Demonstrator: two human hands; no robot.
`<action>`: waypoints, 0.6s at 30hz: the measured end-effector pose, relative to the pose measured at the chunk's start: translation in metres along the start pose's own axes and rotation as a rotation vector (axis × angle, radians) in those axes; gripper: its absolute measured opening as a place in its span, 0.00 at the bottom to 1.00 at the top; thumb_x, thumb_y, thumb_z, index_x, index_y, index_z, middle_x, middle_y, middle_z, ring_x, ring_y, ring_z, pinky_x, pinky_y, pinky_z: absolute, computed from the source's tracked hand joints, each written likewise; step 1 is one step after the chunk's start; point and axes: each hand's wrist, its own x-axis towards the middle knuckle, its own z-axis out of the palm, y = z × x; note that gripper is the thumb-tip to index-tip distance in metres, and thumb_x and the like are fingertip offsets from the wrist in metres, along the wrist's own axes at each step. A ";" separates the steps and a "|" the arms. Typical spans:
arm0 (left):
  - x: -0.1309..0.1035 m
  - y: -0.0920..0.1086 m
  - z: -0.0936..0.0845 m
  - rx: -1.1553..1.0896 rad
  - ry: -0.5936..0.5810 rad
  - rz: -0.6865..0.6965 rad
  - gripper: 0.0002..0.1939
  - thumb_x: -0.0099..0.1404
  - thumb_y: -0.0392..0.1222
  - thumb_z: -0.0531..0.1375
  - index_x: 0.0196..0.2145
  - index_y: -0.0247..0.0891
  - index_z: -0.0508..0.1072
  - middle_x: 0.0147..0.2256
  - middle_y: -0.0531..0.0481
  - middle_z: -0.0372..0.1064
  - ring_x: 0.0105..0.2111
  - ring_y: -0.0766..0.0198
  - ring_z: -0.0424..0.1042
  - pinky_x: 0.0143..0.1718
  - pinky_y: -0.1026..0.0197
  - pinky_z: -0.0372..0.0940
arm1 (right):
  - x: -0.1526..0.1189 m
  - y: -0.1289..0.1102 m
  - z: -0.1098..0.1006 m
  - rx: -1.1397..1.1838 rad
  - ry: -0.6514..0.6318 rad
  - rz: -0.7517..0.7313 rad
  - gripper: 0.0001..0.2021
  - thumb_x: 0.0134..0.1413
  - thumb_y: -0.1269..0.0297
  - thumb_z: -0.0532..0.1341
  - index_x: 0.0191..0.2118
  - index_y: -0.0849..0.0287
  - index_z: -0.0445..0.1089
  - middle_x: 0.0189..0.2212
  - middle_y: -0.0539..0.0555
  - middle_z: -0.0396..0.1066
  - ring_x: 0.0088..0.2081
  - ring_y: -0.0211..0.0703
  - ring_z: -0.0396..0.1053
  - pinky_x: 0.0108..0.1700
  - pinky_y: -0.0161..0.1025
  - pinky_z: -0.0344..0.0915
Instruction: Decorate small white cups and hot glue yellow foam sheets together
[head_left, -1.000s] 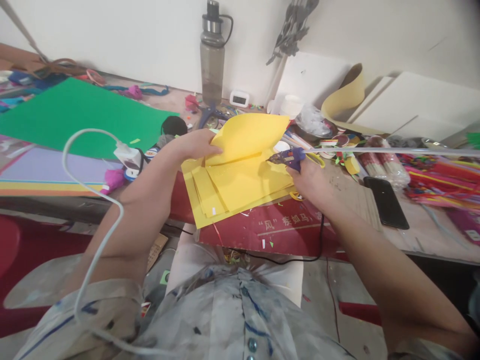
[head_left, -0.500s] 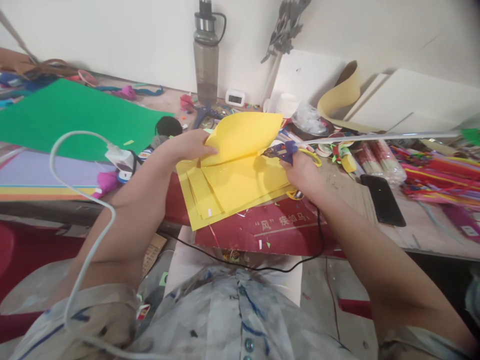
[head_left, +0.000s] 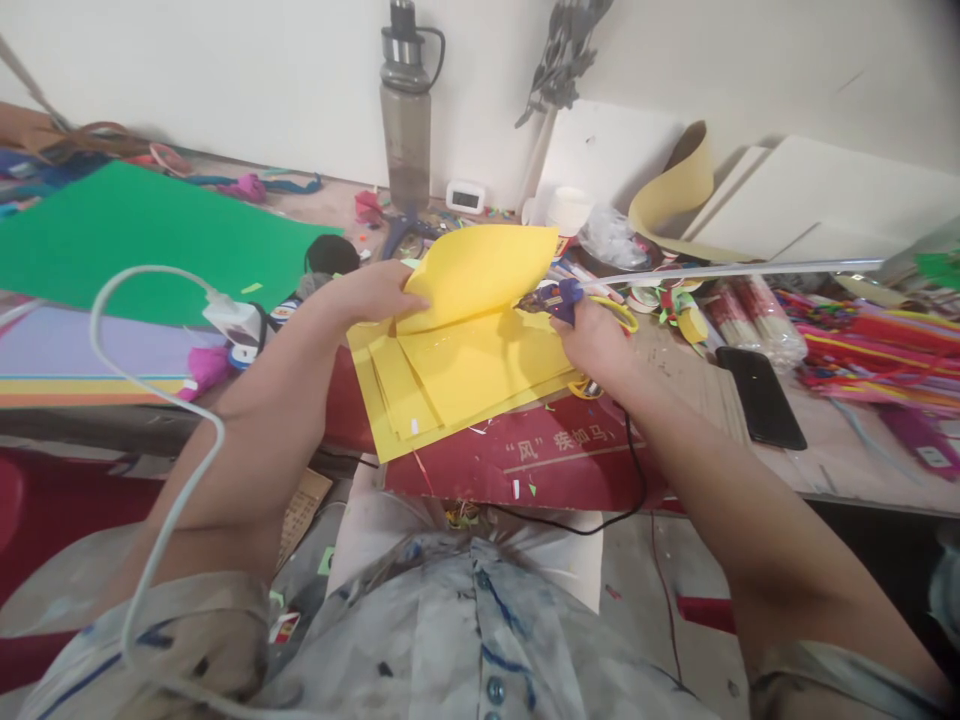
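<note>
My left hand pinches the lifted flap of a yellow paper sheet, holding it curled up off the layers below. More yellow sheets lie under it on a red board. In my right hand is a blue hot glue gun, gripped by its handle, its nozzle pointing left at the gap under the raised flap. A long clear glue stick runs out from its back to the right. A black cord hangs below my right hand. Yellow-handled scissors lie partly hidden beneath that hand.
Green card and a white charger with its cable lie left. A water bottle, small clock and paper cup stand behind. To the right are a black phone and colourful pipe cleaners.
The view has shifted slightly, so everything sits a little further left. Both hands keep their hold, and the glue gun's nozzle stays by the fold.
</note>
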 end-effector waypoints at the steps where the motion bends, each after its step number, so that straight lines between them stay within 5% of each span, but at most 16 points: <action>1: 0.000 0.000 0.000 0.000 -0.001 0.005 0.31 0.58 0.58 0.57 0.53 0.39 0.81 0.49 0.44 0.80 0.50 0.49 0.77 0.51 0.59 0.69 | 0.004 -0.002 0.002 -0.006 0.000 0.002 0.18 0.63 0.64 0.59 0.55 0.66 0.71 0.51 0.73 0.78 0.54 0.67 0.75 0.55 0.54 0.69; 18: 0.002 0.000 0.000 0.003 0.002 0.002 0.30 0.59 0.57 0.57 0.52 0.39 0.81 0.50 0.45 0.79 0.50 0.49 0.77 0.51 0.58 0.69 | -0.009 -0.001 -0.011 -0.034 -0.040 -0.039 0.17 0.64 0.64 0.60 0.55 0.64 0.72 0.51 0.71 0.78 0.54 0.64 0.75 0.55 0.53 0.69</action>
